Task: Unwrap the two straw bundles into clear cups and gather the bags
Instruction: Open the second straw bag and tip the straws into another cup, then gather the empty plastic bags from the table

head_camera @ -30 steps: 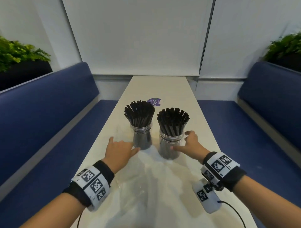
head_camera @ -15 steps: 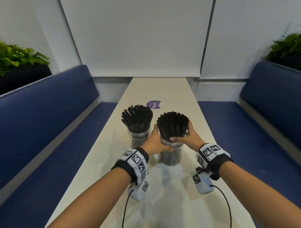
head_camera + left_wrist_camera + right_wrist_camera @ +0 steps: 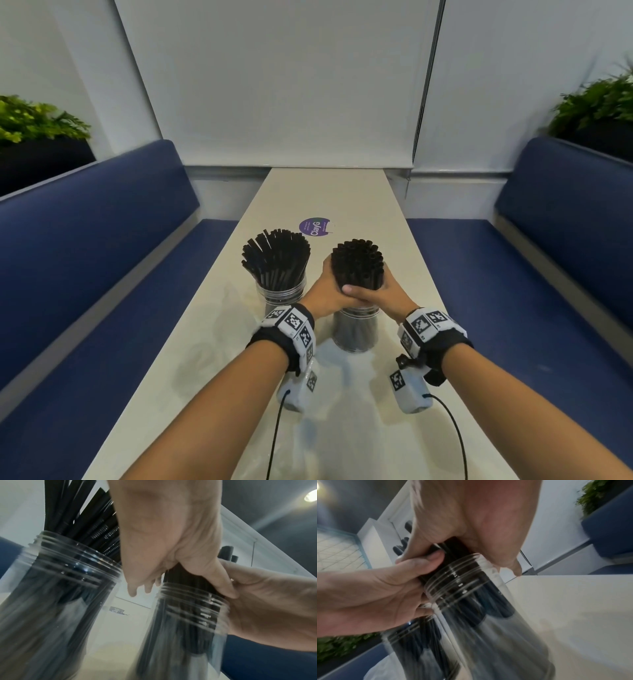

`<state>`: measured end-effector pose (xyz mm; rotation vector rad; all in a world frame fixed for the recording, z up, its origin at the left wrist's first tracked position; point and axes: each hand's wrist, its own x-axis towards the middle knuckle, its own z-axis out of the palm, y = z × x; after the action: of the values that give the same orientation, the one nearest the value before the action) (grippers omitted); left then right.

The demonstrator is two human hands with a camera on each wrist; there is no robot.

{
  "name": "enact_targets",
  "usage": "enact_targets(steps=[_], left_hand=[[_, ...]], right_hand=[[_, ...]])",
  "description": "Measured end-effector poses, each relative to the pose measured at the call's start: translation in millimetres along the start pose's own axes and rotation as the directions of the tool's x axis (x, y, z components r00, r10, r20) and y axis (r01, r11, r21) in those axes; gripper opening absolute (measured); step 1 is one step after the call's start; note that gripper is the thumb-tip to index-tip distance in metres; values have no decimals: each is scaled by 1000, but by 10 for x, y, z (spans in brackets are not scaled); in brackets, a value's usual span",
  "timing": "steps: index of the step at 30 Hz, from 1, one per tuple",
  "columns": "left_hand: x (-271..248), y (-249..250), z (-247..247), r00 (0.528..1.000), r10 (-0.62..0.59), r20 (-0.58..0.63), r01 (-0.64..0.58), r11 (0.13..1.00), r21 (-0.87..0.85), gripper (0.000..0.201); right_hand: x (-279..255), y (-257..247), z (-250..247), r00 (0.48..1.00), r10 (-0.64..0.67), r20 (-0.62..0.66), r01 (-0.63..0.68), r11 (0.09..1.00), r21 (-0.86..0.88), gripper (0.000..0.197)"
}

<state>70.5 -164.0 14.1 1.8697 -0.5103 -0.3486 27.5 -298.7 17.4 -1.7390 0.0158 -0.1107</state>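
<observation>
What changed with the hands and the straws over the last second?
Both hands left the table and closed around the right straw bundle above its cup: left hand from the left, right hand from the right, squeezing the splayed tops together. The left bundle and its cup stayed put, as did the bags near the wrists.

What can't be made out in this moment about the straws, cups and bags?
- Right straw bundle: in the head view, left hand and right hand wrap its middle.
- Right cup: base motion-blurred in both wrist views, so whether the straws reach the bottom is unclear.
- Bags: clear film on the pale table, partly behind the wrist cameras; their count and edges are unreadable.
</observation>
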Motion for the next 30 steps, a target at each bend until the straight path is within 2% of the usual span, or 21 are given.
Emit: enact_targets(steps=[3,7,10,13,18,23,25,27,28,30], left_hand=[[33,73,-33,999,11,-37,-12,999,-37,106],[64,225,-58,996,62,-66,-68,993,-95,102],[91,341,-79,991,108,-80,-117,986,-119,103],[78,383,-84,988,125,-94,-136,983,-123,103],[-74,431,-101,985,115,-132,-143,963,-230,109],[-405,390,-120,962,153,-225,-188,972,-143,118],[-609,285,-89,965,174,-198,-195,976,-92,116],[-866,182,-54,974,202,-102,-204,979,-9,108],[-1001,136,-45,976,215,-41,-213,976,43,100],[-1270,29,-62,969,234,74,-244,952,183,77]], right_hand=[[30,-76,-1,999,8,-41,-7,1000,5,84],[37,-272,-18,994,-64,-84,70,995,66,65],[36,-380,-26,990,-93,-106,109,982,155,65],[4,-419,-34,989,-81,-124,105,972,208,74],[-70,-409,-116,988,-74,-137,94,986,140,104],[-154,-335,-269,978,-81,-194,97,993,74,116],[-199,-292,-322,974,-79,-214,90,995,40,113],[-251,-254,-342,969,-73,-237,79,997,18,108],[-277,-241,-341,965,-79,-250,77,997,-18,104],[-364,-234,-292,945,-149,-290,91,975,-204,97]])
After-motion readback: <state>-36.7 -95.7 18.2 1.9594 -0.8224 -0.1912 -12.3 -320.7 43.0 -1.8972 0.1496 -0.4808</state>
